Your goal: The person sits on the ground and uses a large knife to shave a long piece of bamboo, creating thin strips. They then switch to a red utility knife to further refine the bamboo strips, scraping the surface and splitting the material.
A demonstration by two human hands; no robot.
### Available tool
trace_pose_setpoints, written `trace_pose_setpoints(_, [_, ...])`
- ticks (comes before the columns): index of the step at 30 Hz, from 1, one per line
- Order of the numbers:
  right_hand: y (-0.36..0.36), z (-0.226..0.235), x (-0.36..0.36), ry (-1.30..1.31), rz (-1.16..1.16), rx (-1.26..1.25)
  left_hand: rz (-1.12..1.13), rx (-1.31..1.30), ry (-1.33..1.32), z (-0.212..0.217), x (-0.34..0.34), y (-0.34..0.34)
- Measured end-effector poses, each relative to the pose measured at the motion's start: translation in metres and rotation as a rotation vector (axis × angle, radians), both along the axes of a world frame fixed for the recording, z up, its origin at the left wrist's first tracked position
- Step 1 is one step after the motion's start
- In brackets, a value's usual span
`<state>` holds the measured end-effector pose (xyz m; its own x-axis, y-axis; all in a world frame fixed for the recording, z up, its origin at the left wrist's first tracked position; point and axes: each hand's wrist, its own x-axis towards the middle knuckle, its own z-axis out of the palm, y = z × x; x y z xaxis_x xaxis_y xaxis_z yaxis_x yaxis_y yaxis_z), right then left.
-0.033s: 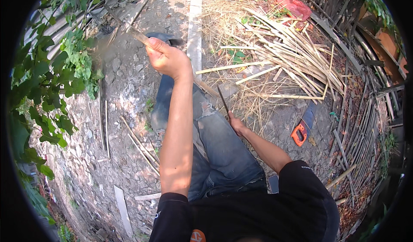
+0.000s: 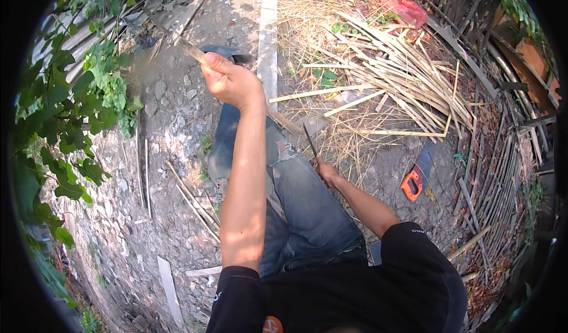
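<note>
My left hand [image 2: 232, 84] is raised over my jeans [image 2: 305, 206], its fingers closed round a pale bamboo strip [image 2: 193, 51]. One end of the strip points away to the upper left; a piece in line with it shows again below the wrist, near my right knee. Low beside my right thigh, my right hand [image 2: 327, 172] grips the handle of a knife [image 2: 311, 139]. The narrow dark blade points up and away, close to the strip's near end but apart from it. My left forearm hides part of my left leg.
Split bamboo strips [image 2: 408, 76] lie heaped at the far right over shavings. A handsaw [image 2: 412, 185] with an orange handle rests on the ground at right. A flat board [image 2: 268, 43] stretches ahead. Leafy vines [image 2: 56, 138] hang at left; a phone [image 2: 376, 253] lies by my hip.
The knife's tip has shifted slightly right and toward me, with a small turn of my right hand. My right sleeve now covers more of the phone. My left hand has stayed in place.
</note>
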<state>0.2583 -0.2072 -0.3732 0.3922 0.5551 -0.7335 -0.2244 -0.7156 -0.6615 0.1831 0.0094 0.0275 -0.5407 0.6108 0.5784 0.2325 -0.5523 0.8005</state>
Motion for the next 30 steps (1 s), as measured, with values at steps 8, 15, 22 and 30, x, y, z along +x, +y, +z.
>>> trace_pose_setpoints(8, [0.011,0.074,-0.025,-0.076,0.231,0.499,-0.108,-0.016,-0.009,0.003,-0.014,-0.005])
trace_pose_setpoints(15, [-0.019,0.054,0.056,-0.144,0.26,-0.038,-0.397,-0.055,-0.169,-0.01,-0.021,0.005])
trace_pose_setpoints(22, [0.002,0.211,0.028,0.073,-0.125,0.961,-0.201,-0.028,-0.067,-0.002,-0.027,-0.003])
trace_pose_setpoints(30, [0.002,0.1,0.005,0.438,-0.159,0.089,-0.155,-0.052,-0.023,0.003,0.0,-0.011])
